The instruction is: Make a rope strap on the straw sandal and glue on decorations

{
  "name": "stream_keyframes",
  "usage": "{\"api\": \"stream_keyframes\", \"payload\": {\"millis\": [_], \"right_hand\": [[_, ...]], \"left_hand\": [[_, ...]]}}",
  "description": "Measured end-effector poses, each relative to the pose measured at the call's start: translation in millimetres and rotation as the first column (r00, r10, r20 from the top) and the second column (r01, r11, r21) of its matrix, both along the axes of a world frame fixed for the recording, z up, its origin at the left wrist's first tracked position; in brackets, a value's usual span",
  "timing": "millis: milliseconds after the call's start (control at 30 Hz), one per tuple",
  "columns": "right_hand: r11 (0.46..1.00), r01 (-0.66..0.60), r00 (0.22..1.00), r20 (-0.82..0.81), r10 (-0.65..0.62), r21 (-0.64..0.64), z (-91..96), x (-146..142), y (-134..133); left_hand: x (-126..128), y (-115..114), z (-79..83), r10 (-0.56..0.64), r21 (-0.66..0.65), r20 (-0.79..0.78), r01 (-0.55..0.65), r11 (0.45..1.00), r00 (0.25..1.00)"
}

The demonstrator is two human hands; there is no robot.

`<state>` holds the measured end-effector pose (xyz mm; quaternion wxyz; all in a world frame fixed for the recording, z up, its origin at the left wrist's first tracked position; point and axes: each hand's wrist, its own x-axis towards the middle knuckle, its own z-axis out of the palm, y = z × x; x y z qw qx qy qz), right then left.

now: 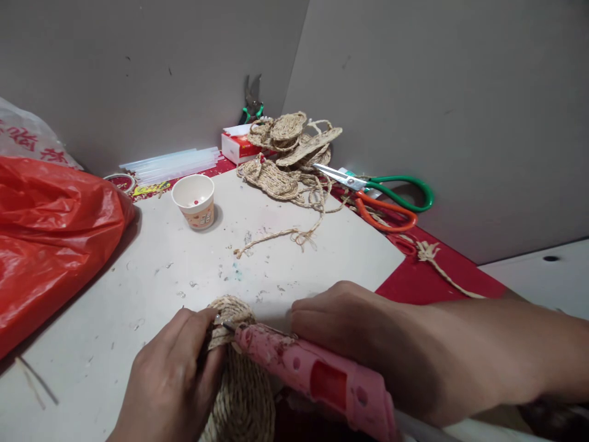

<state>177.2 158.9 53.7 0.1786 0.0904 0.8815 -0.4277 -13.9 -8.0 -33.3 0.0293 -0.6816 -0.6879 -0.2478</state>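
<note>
My left hand is closed around the edge of a woven straw slipper, a braided sole with a strap-like band near its far end. A small whitish bead or glue blob shows by my left fingertips. In my right hand is a pink hot glue gun, stained brown near the front. Its dark nozzle points left and meets, or nearly meets, the straw band beside my left fingers. The right fingers wrap behind the gun, so its trigger is hidden.
A paper cup with small beads stands mid-table. Behind it lie clear glue sticks, a red-white box, pruning shears and piled straw slippers. Scissors rest at right. A red plastic bag fills the left.
</note>
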Motion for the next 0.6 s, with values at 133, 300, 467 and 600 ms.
{"api": "stream_keyframes", "payload": {"millis": [133,300,467,600], "right_hand": [[1.0,-0.026,0.999,0.019,0.026,0.004,1.4,1.1,0.6],[0.998,0.012,1.0,0.008,-0.012,-0.063,6.4,3.5,2.1],[0.999,-0.031,0.999,-0.041,0.029,-0.036,4.4,2.8,2.6],[0.999,-0.003,0.998,-0.057,0.001,-0.041,0.8,7.2,3.4]], "left_hand": [[-0.2,1.1,-1.3,0.007,-0.008,-0.008,-0.007,1.0,1.0],[0.1,0.6,-2.0,0.003,0.005,0.009,-0.003,1.0,1.0],[-0.8,-0.6,-1.1,0.01,-0.01,0.022,-0.01,1.0,1.0],[0.9,1.6,-2.5,0.012,-0.018,0.05,-0.011,1.0,0.999]]}}
